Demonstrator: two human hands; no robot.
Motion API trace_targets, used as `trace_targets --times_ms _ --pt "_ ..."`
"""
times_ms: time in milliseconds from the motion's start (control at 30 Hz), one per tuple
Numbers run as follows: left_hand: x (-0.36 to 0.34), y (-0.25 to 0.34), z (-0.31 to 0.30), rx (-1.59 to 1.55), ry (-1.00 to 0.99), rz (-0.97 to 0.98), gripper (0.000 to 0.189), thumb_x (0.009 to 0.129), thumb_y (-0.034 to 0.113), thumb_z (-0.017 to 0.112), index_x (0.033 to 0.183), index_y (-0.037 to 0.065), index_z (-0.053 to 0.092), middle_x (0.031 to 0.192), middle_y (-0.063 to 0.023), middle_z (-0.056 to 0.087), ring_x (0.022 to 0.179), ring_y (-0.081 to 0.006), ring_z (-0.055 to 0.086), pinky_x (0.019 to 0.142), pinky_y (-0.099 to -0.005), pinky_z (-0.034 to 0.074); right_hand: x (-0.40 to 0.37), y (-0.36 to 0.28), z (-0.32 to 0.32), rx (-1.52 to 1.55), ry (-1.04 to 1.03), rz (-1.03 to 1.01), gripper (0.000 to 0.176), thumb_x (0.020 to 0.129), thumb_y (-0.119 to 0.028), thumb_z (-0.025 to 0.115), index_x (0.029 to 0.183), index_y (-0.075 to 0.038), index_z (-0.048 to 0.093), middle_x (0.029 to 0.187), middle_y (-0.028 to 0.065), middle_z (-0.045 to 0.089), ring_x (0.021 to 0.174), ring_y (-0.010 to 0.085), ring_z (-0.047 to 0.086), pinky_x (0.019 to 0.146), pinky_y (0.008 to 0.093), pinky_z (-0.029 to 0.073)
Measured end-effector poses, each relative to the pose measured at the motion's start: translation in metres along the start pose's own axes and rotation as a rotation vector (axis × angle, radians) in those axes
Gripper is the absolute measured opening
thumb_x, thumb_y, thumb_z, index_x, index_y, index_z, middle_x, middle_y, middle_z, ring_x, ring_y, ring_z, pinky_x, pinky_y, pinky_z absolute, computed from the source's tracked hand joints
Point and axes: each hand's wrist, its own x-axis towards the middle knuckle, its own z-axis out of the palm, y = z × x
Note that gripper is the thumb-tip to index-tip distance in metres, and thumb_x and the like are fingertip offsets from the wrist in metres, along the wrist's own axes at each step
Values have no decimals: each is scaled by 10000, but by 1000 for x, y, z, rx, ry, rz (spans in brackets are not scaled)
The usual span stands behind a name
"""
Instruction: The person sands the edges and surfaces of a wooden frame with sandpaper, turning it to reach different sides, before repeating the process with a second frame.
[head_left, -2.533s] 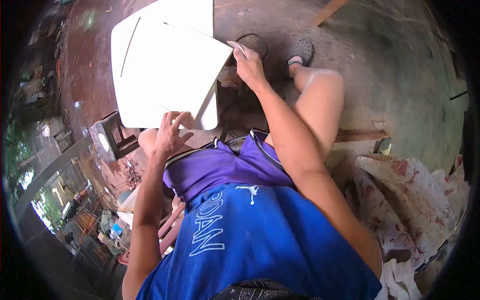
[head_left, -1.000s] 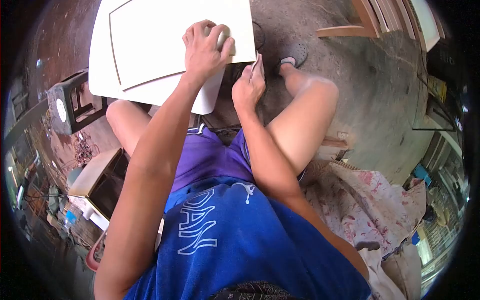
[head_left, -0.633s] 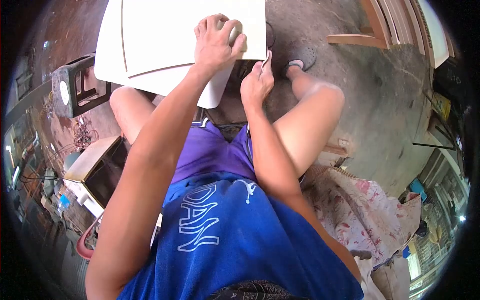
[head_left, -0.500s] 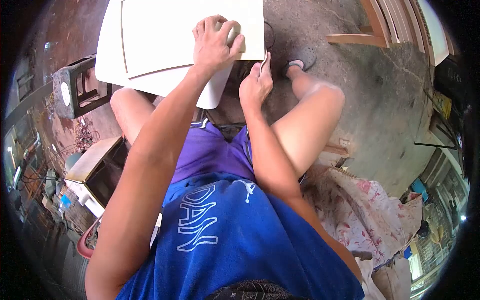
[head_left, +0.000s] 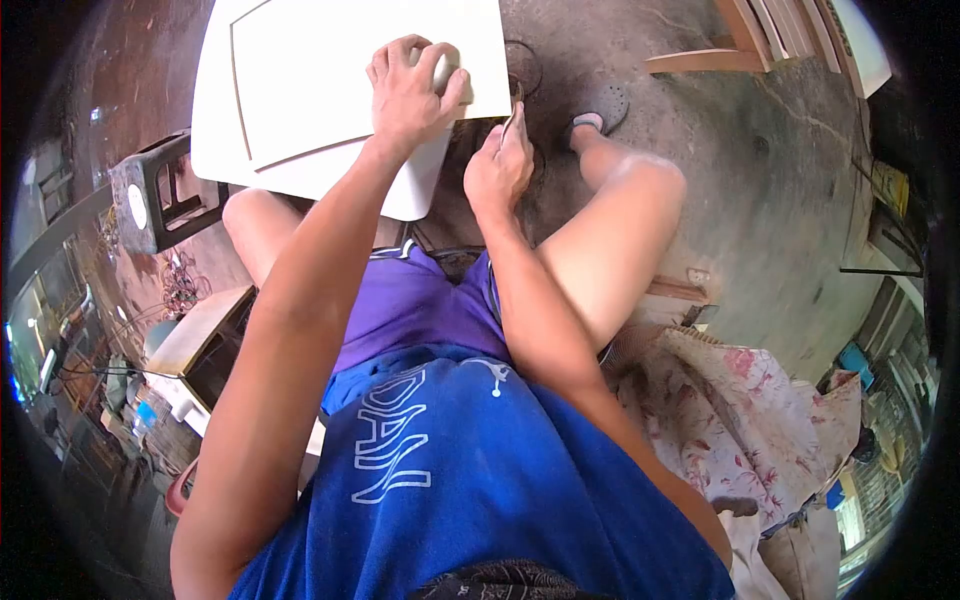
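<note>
My left hand (head_left: 408,98) rests palm down on a white panel (head_left: 320,75), its fingers curled round a pale, rounded block (head_left: 441,68). The panel has a brown groove line along its left and lower side. Just below the panel's lower right corner is my right hand (head_left: 500,170), closed on a thin flat piece (head_left: 512,122) whose kind I cannot make out. The piece stands upright against or very near the panel's edge. A white curved part (head_left: 418,190) hangs under the panel, between my knees.
A dark plastic stool (head_left: 150,205) stands left of the panel. A box-like case (head_left: 195,335) and tangled wires (head_left: 180,285) lie at the left. Wooden frames (head_left: 745,55) lean at the upper right. A flowered cloth (head_left: 745,420) is heaped at my right.
The panel and both hands appear slightly further left, along with a small shift of the view. Both hands keep their holds, and the thin piece is turned a little.
</note>
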Motion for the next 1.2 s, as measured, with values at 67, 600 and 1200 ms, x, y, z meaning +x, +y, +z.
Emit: trace_targets --times_ms 67,600,1200 --pt "-2 -1 1 8 -5 -1 358 910 413 718 1216 229 704 1310 -130 525 1276 -377 424 1107 -535 343 -4 5 4 -33 32 -53 488 1029 -90 490 1486 82 489 1440 287 589 1246 472 585 1079 503 457" --pt "-2 -3 4 38 -71 -7 382 932 436 695 1248 223 694 1362 -139 480 1319 -393 378 1148 -562 300 -2 4 -5 -81 -4 12 575 947 -38 602 1514 -44 506 1527 101 561 1149 403 600 979 475 547" --pt "-3 1 -2 55 -174 -68 411 970 449 642 1306 212 658 1385 -188 427 1336 -424 343 1149 -615 279 32 37 -17 205 53 255 364 968 -196 637 1302 -72 706 1272 223 687 1113 444 667 918 510 561"
